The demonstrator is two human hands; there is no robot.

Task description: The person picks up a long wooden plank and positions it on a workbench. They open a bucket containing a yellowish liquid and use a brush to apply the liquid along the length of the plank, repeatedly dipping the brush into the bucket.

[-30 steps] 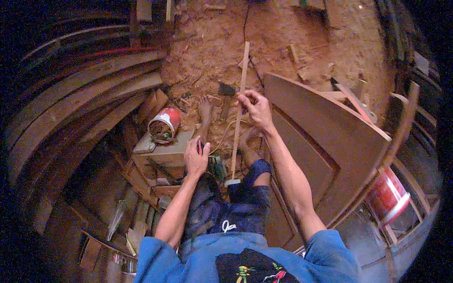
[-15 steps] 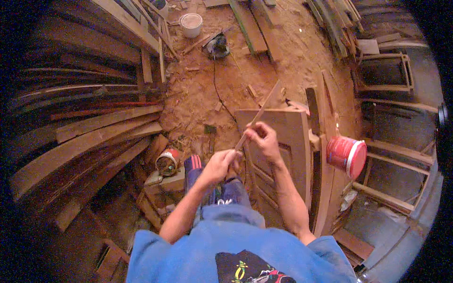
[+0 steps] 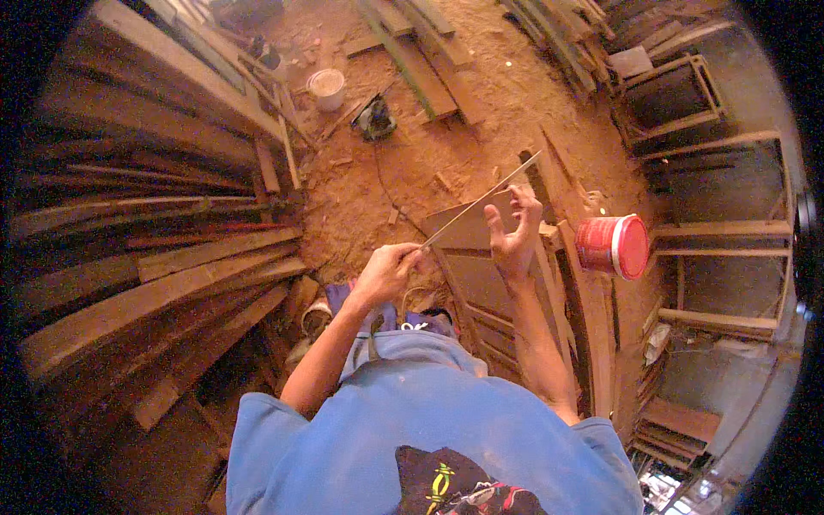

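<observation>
A thin, narrow wooden strip [image 3: 481, 199] slants up and to the right in front of me. Its near end is pinched in the fingers of my left hand [image 3: 392, 272]. My right hand [image 3: 517, 233] is raised beside the strip's far half, thumb and fingers apart. Its fingertips come close to the strip; whether they touch it I cannot tell. Below and behind my hands stands a panelled wooden door [image 3: 476, 268], partly covered by my right arm.
A red bucket [image 3: 611, 245] with a lid lies at the right beside upright boards. Long planks [image 3: 197, 257] are stacked at the left. A corded power tool [image 3: 372, 118] and a white bucket [image 3: 327, 91] stand on the sawdust-covered floor. Wooden frames [image 3: 721, 230] line the right side.
My right hand has let go of the strip and opened, moving to the right. The strip has turned so its far end points further right. My view has shifted a little.
</observation>
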